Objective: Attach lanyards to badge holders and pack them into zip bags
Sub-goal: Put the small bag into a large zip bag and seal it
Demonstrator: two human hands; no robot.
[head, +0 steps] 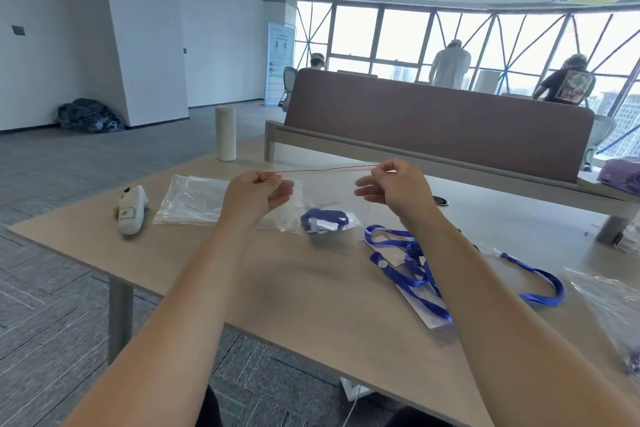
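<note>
Both hands were raised above the desk (214,274), holding a clear zip bag (322,198) by its top edge. The left hand (256,196) had its grip pinched together on the left end of the bag's thin red seal strip (322,169), and the right hand (398,192) had its grip pinched on the right end, so the strip ran taut between the two grips. The bag hung down from the strip, below and between the grips, with a coiled blue lanyard and badge holder (323,220) sitting in its bottom.

Below the right grip and nearer the person, a loose blue lanyard (408,274) lay on the desk across a clear badge holder (427,314). Left of the left grip lay a flat stack of empty bags (188,199), and further left a white handheld device (131,210). Beyond the left grip stood a white bottle (225,133).
</note>
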